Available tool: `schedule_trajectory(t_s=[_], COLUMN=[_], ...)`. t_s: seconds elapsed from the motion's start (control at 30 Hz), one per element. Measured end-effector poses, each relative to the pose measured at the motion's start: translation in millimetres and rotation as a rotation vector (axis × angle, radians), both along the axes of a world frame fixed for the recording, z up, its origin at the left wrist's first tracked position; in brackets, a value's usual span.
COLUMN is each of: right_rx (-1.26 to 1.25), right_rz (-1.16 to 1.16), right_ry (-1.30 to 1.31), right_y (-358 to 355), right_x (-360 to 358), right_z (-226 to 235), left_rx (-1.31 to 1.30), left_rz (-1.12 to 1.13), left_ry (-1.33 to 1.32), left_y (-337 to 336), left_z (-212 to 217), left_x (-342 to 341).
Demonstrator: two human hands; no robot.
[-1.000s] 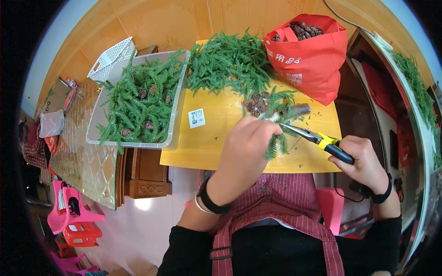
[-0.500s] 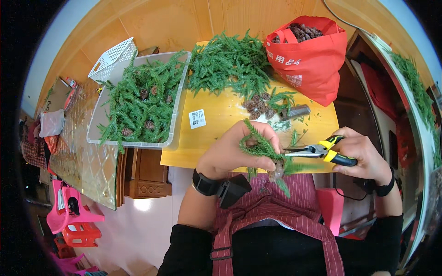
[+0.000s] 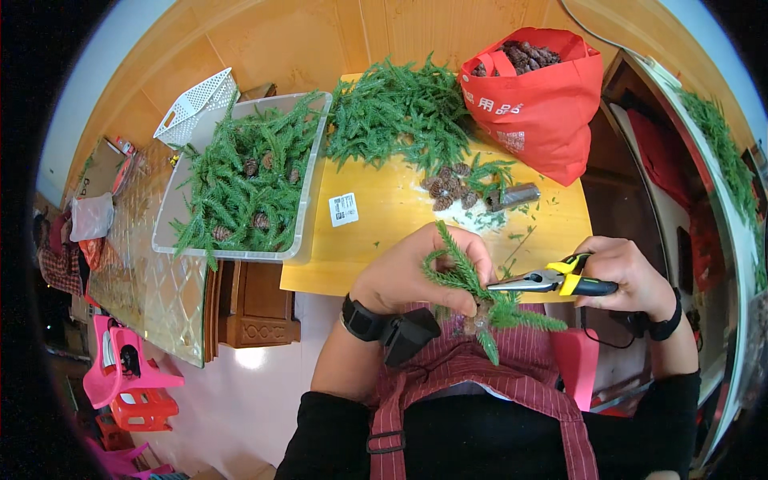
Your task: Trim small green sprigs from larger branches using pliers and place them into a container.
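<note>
My left hand [image 3: 416, 268] pinches an artificial pine sprig [image 3: 520, 318] just beyond the near edge of the yellow table. Green needled twigs fan out from it to the right, upward and down; a brownish lump at its middle is partly hidden. In my right hand [image 3: 628, 276] are needle-nose pliers [image 3: 538, 281] with black and yellow handles. Their jaws point left, and the tips meet the sprig beside my left fingertips. Whether the jaws grip a wire or a stem is too small to tell.
A clear plastic bin [image 3: 308, 212] of pine sprigs and cones stands left on the yellow table [image 3: 376, 260]. Behind lie a heap of green sprigs [image 3: 400, 112] and several loose pine cones [image 3: 448, 186]. A red bag [image 3: 536, 104] of cones stands far right. A white label [image 3: 343, 210] lies near the bin.
The sprig has turned, and one twig now sticks out to the right below the pliers. The pliers' tips have come slightly down and left, and their handles are closer together.
</note>
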State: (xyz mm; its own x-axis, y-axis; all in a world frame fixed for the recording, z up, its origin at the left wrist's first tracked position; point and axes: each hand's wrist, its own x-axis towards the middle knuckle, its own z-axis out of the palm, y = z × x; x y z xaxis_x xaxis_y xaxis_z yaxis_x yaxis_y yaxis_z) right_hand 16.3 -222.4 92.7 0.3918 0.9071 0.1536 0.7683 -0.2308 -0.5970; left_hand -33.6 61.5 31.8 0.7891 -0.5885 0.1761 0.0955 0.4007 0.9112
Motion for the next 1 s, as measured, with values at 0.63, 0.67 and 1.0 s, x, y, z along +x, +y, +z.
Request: schedule_trajectory(t_s=[0.63,0.67,1.0], right_rx=[-0.195,-0.141,-0.131], right_rz=[-0.452,-0.413,-0.331], right_ry=[-0.050,0.025,0.071], right_y=[14,8,-6], right_x=[-30,-27,-18], right_z=[7,3,8], left_rx=[0.882,0.786,0.476], left_rz=[1.067,1.011,0.682], left_ry=[-0.944,-0.858,-0.375], left_y=[-28,-26,-13], left_z=[10,10,14], left_x=[-7,-7,-3])
